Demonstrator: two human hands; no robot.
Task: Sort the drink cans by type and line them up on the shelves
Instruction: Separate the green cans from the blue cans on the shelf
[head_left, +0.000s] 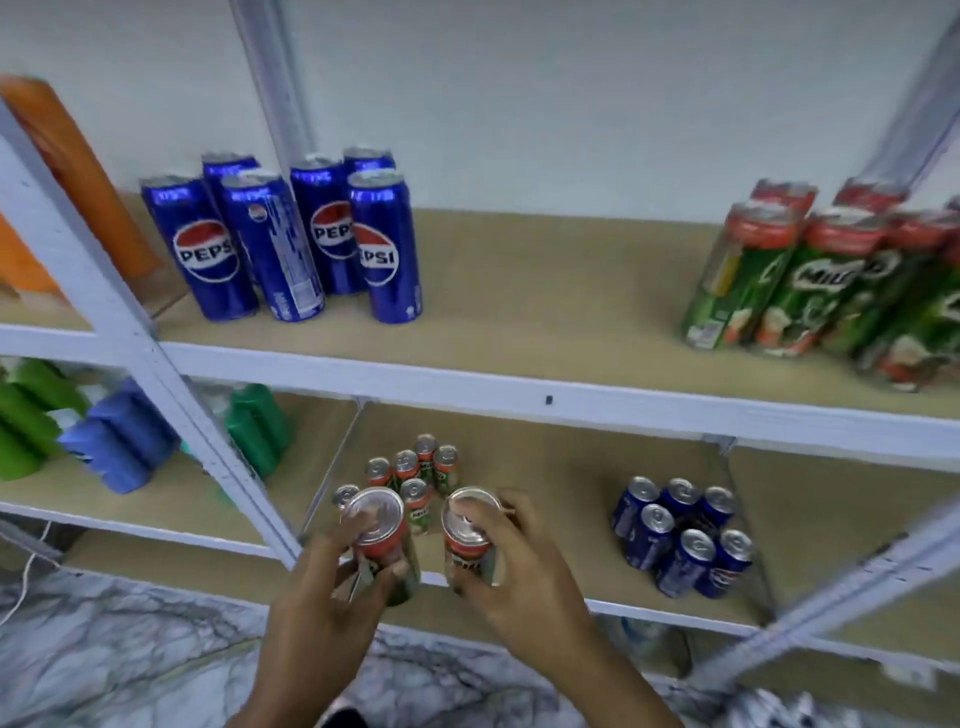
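My left hand (322, 597) grips a green and red Milo can (382, 535), held upright in front of the lower shelf (545, 525). My right hand (514, 566) grips a second Milo can (470, 540) beside it. Just behind them several Milo cans (415, 470) stand clustered on the lower shelf. To the right on the same shelf is a group of several blue Pepsi cans (680, 535). On the upper shelf (545, 291), several Pepsi cans (280, 234) stand at the left and several Milo cans (831, 280) at the right.
White metal uprights (130, 322) and shelf rails (519, 395) frame the bays. The left bay holds orange packs (72, 171) above and green (26, 415) and blue packs (124, 441) below. A green pack (260, 426) stands behind the upright. Marble-patterned floor (130, 649) lies below.
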